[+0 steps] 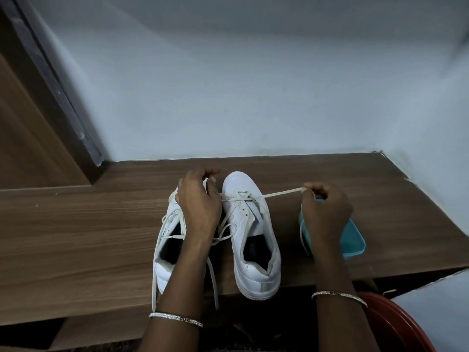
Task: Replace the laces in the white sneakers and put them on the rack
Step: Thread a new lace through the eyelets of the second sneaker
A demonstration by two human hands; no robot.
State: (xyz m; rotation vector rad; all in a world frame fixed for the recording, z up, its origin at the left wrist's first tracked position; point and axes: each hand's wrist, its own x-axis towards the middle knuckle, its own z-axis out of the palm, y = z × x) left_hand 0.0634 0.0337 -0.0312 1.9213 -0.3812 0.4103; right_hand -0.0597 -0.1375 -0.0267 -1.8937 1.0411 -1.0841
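Two white sneakers stand side by side on a wooden surface [76,224], toes pointing away from me. The right sneaker [253,240] has a cream lace [281,193] threaded through its front eyelets. My right hand [324,214] pinches one end of that lace and holds it taut out to the right. My left hand [198,204] lies over the left sneaker [167,250] and pinches the lace's other end near the toes. Loose lace hangs from the left sneaker over the front edge.
A teal plastic box [355,237] sits on the surface under my right hand. A pale wall runs behind, a wooden door frame [38,97] at left. A red round object [396,326] lies below at the bottom right.
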